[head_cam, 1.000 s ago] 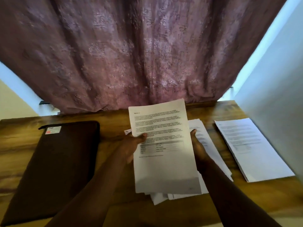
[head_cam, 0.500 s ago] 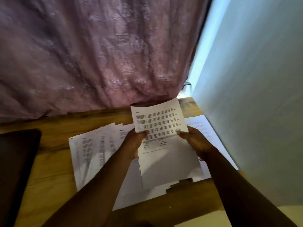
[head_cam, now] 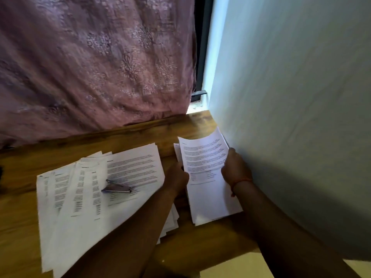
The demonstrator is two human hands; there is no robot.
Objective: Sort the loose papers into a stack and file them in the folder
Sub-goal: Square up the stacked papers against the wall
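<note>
I am pinching a printed sheet [head_cam: 206,169] by its edges, my left hand [head_cam: 177,178] and right hand [head_cam: 235,169] each gripping a side, over the neat stack [head_cam: 212,205] beside the wall [head_cam: 291,117] (its far corner curling). Loose papers [head_cam: 96,197] are fanning across the worktop [head_cam: 20,163], a metal clip [head_cam: 117,188] lying on them.

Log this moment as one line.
both hands: left hand, right hand hold sheet | above right stack | loose papers unsorted
</note>
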